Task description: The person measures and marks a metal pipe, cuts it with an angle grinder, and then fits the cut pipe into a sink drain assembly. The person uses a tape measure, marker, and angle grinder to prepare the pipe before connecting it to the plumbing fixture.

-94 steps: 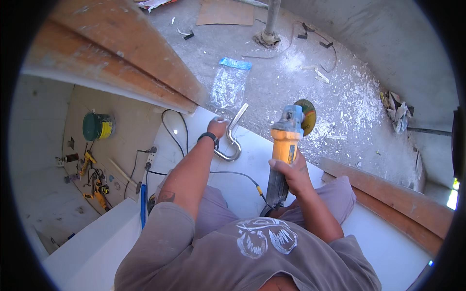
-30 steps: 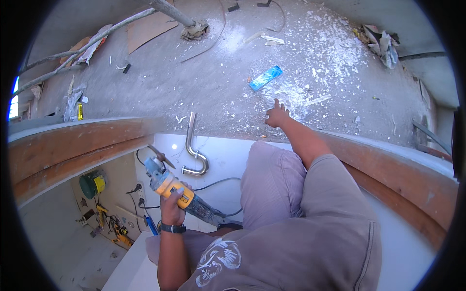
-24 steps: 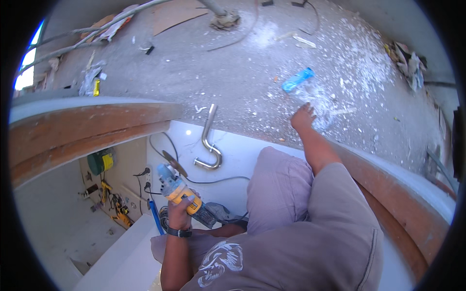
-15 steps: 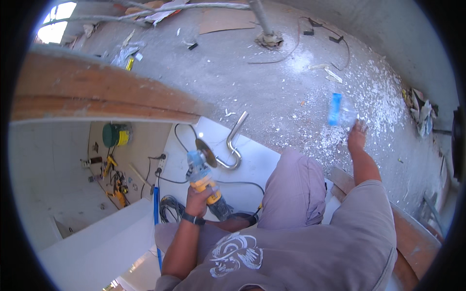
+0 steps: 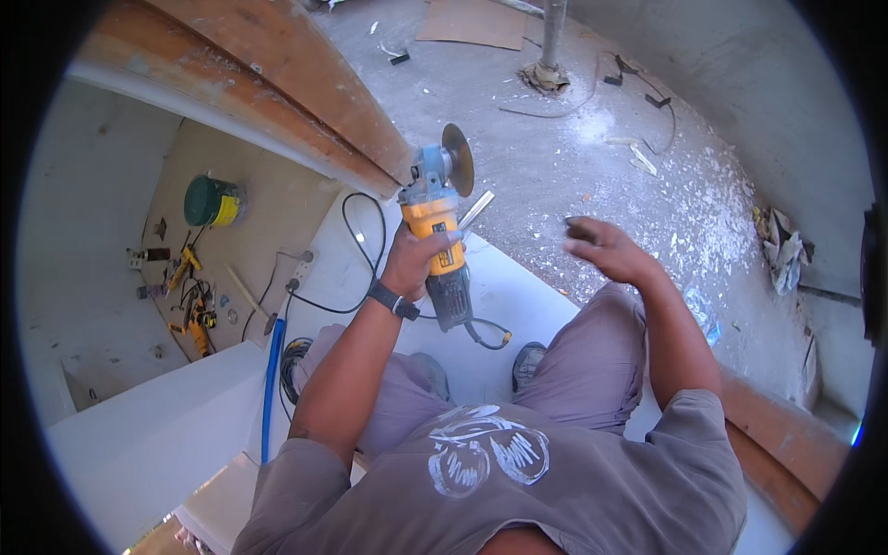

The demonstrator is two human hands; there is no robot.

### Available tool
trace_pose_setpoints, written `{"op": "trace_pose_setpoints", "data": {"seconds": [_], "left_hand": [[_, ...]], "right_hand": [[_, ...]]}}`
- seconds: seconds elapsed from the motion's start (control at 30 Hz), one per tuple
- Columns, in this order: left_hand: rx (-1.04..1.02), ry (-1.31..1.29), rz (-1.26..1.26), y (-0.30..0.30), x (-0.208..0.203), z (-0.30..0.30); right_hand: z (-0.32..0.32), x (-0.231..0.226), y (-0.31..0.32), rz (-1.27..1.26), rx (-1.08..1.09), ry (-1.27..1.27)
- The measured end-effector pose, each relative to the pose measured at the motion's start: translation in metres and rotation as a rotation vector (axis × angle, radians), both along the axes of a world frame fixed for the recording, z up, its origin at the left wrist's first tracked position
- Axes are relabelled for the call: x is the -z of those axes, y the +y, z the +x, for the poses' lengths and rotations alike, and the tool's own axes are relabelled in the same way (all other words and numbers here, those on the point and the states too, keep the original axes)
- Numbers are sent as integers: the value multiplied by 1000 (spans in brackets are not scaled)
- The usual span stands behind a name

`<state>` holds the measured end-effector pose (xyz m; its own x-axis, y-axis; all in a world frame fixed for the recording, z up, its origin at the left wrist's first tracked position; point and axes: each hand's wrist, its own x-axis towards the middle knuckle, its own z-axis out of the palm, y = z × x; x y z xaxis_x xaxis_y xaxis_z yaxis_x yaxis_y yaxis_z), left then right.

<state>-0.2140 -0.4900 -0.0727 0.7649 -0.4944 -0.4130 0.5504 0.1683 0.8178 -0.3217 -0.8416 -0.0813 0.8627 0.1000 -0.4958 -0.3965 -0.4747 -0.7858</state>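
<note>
My left hand (image 5: 413, 263): fingers wrapped round the grinder (image 5: 430, 213)
Grinder: raised, just left of the steel pipe (image 5: 478, 210)
My right hand (image 5: 610, 253): right of the pipe, fingers loosely parted
Green bucket (image 5: 203, 201): well left of the pipe

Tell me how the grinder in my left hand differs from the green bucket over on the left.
The grinder is held up in your left hand; the green bucket sits unheld off to the left. The grinder is long, with a round disc at its head; the bucket is squat and rounded. Both show some yellow.
</note>
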Motion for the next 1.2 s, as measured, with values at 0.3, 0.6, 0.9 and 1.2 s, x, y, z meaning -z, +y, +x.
{"op": "trace_pose_setpoints", "data": {"seconds": [0.3,0.6,0.9,1.2], "left_hand": [[90,334,-356,-55,49,31],[122,262,-190,-126,97,-14],[155,312,-46,-152,112,-33],[31,326,36,-138,132,-21]], "right_hand": [[-18,-6,170,306,362,185],[-75,19,160,476,887,291],[-95,31,140,550,890,423],[-55,44,132,94,527,419]]}}
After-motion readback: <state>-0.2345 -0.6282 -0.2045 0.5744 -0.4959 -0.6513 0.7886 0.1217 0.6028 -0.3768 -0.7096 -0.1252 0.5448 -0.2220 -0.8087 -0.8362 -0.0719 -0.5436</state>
